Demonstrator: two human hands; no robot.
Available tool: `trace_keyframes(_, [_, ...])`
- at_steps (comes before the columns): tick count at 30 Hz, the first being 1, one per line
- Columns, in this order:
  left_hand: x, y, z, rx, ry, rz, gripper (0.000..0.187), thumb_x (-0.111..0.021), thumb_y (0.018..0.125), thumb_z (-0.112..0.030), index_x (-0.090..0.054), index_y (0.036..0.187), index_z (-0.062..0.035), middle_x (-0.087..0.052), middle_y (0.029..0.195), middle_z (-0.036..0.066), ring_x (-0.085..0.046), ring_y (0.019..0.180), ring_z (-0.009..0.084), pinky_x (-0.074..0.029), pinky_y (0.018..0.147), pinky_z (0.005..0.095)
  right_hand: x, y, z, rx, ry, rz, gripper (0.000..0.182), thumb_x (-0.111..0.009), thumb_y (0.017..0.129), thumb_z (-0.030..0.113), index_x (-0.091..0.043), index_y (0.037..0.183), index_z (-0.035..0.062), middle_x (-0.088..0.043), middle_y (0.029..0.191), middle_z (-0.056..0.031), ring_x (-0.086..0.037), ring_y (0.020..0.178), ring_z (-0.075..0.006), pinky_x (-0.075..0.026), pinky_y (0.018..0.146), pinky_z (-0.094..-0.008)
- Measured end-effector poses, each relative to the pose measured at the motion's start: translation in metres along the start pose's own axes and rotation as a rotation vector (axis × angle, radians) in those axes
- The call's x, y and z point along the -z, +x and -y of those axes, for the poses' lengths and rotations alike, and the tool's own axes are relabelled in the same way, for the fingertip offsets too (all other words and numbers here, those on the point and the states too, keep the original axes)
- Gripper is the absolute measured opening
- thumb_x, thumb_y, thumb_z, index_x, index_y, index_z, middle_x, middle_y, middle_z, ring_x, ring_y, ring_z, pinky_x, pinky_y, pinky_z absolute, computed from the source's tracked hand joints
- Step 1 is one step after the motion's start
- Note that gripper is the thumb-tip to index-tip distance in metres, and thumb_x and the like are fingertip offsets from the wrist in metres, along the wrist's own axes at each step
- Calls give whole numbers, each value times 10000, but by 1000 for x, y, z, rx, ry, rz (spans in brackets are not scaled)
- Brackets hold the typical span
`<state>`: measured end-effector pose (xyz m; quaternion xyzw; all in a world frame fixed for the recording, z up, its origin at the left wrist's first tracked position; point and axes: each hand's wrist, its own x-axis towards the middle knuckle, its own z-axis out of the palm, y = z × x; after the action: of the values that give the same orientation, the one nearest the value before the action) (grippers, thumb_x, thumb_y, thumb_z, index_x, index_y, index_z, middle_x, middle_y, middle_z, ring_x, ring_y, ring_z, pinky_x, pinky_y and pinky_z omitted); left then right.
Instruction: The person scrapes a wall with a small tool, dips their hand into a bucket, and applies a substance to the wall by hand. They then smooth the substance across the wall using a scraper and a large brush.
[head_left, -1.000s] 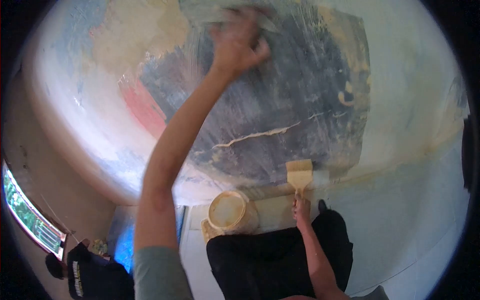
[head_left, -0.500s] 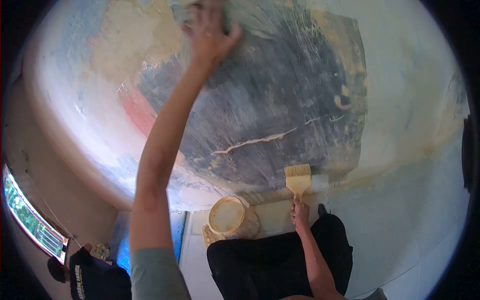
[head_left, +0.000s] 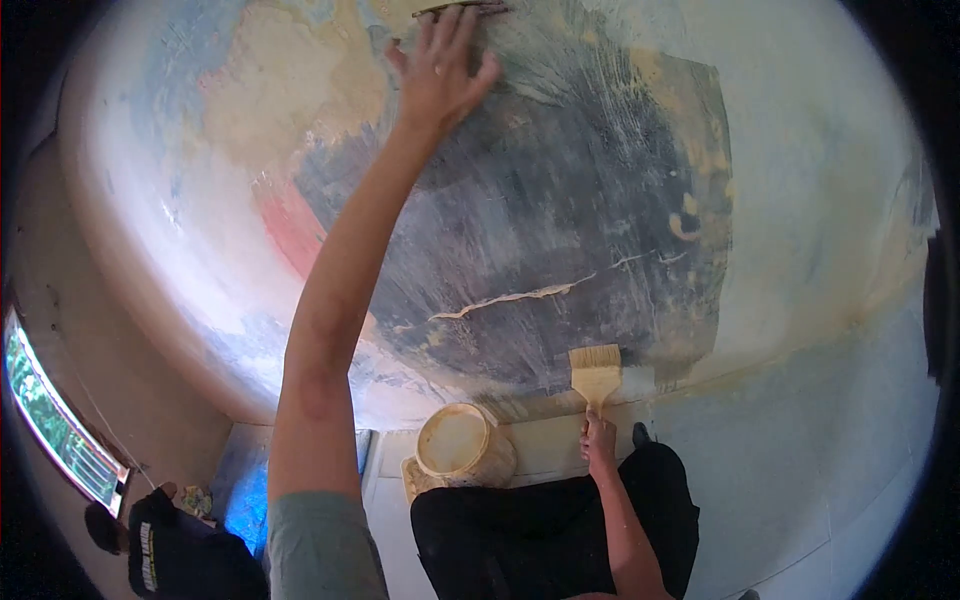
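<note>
My left hand point(head_left: 440, 85) is raised high against the painted wall point(head_left: 520, 190), its thumb and little finger spread. Its middle fingers press on a thin, dark-edged flat tool point(head_left: 462, 9) at the top of the view, partly hidden by them. Low on the right, my right hand point(head_left: 598, 440) is closed round the handle of a wide pale brush point(head_left: 596, 375), bristles upward, near the bottom edge of the dark painted area. A whitish ridge or crack point(head_left: 510, 297) runs across that dark area between the hands.
A round bucket point(head_left: 455, 440) of pale liquid stands left of the brush, by my black-clothed legs point(head_left: 510, 540). Blue sheeting point(head_left: 246, 500) lies further left. Another person in a dark shirt point(head_left: 185, 550) is at the lower left, below a barred window point(head_left: 60, 420).
My left hand has shifted slightly right and down in view, and the flat tool's edge now shows under its fingers. The brush stays in my right hand, slightly lower in view.
</note>
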<state>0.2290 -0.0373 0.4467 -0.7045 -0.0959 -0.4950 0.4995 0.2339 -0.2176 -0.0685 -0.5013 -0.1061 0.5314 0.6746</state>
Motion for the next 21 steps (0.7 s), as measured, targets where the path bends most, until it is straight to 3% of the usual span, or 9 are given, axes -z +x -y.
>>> trace_keyframes(2, [17,-21,-25,42,67,76,617,-509,756,-412,-377,1313,-182,-399,1334,22,-353,1244,240,-231,939,635,2,2,2,-50,19,6,387,-530,839,415,-429,624,109,-320,435,25,-307,308,-104,-228,290,-256])
trace_keyframes(4, [20,-44,-12,-343,-58,258,652,-517,752,-415,-356,1330,-159,-367,1361,61,-300,1275,273,-218,919,659,4,9,-2,-27,-4,-4,393,-526,841,420,-428,622,109,-317,434,27,-305,307,-104,-226,291,-256])
trace_keyframes(6, [32,-42,11,-161,25,358,683,-519,740,-429,-336,1347,-173,-346,1380,55,-290,1284,276,-215,922,650,4,6,-5,-31,-28,-5,399,-522,844,425,-427,620,109,-315,432,29,-303,306,-103,-224,291,-256])
trace_keyframes(8, [33,-56,20,225,114,84,647,-518,735,-408,-355,1334,-227,-376,1363,22,-327,1271,237,-206,926,649,4,2,0,4,-8,19,410,-512,850,435,-424,617,109,-313,436,29,-291,306,-101,-219,295,-259])
trace_keyframes(10, [39,-72,9,115,42,158,635,-515,739,-395,-356,1330,-225,-377,1363,24,-333,1266,234,-192,932,644,3,5,6,-14,-24,-1,405,-517,858,407,-423,604,106,-336,436,23,-302,309,-98,-227,298,-256])
trace_keyframes(12, [45,-92,20,-234,3,433,654,-518,738,-401,-361,1329,-167,-356,1370,82,-292,1284,275,-176,937,642,2,1,4,-62,-52,-18,403,-523,866,379,-423,591,103,-360,437,18,-313,311,-95,-235,300,-253])
trace_keyframes(16, [43,-89,22,248,16,20,582,-512,740,-405,-429,1282,-210,-417,1328,44,-360,1248,231,-165,948,610,-3,-10,7,-51,-90,-22,421,-503,853,446,-405,617,112,-310,450,28,-291,322,-96,-225,309,-252])
trace_keyframes(20, [52,-97,47,-7,104,253,593,-511,756,-407,-421,1287,-161,-389,1349,75,-341,1252,256,-164,945,605,1,1,5,-51,-50,22,415,-509,849,456,-409,640,111,-303,449,29,-291,323,-96,-220,311,-250])
trace_keyframes(21, [50,-93,59,229,155,161,592,-511,754,-409,-423,1286,-164,-393,1347,77,-351,1247,250,-165,947,611,3,1,4,-57,-58,24,415,-509,849,456,-409,640,111,-303,449,29,-291,323,-96,-220,311,-250])
